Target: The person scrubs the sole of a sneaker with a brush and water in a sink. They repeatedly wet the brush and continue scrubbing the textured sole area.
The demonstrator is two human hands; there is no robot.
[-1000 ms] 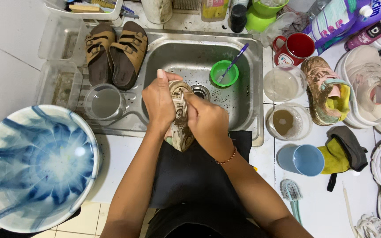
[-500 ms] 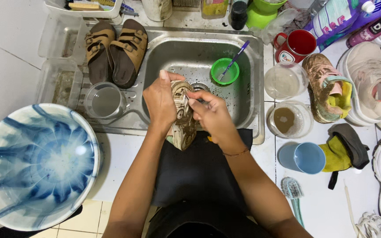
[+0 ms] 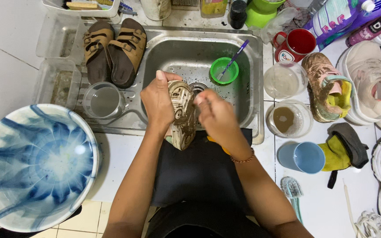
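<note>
Mud still cakes the sole of the small shoe, so, by my judgement, the scrubbing is only part done. Left hand fingers clamp its side over the sink; right hand fingers bunch together against the sole, whatever they grip hidden.

Both forearms reach forward, converging. Left hand fingers curled in a grip, thumb up; right hand loosely fisted just beside.
</note>
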